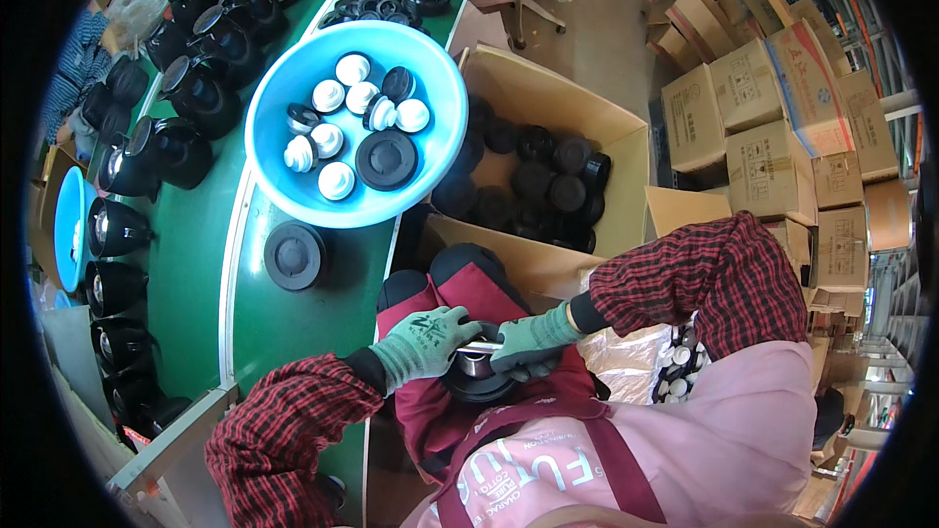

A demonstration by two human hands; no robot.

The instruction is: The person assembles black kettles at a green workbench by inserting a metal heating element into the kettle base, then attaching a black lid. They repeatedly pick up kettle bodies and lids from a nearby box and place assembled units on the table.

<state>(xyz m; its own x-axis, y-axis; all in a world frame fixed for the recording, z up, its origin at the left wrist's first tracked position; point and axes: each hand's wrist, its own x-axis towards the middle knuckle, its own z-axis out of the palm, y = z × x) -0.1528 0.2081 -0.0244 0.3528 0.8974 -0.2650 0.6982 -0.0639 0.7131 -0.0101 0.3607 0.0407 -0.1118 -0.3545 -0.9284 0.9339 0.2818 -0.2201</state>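
Note:
Over my lap, my left hand (pixel 423 344) and my right hand (pixel 536 342), both in green gloves, close on a black round lid (pixel 481 389) with a shiny silvery middle. The left fingers press at its top and left side, and the right fingers wrap its right side. A thin pale edge or bar shows between the fingertips; I cannot make out what it is. My gloves hide much of the lid. To the left, a similar black lid (pixel 294 255) lies on the green bench (pixel 191 279).
A blue basin (pixel 256 137) on the bench holds white-and-black stoppers (pixel 335 180) and a black disc (pixel 386 159). Right of it stands an open carton (pixel 626 152) of black lids. Black pots (pixel 176 152) line the bench's far left. Stacked cartons (pixel 773 171) fill the right.

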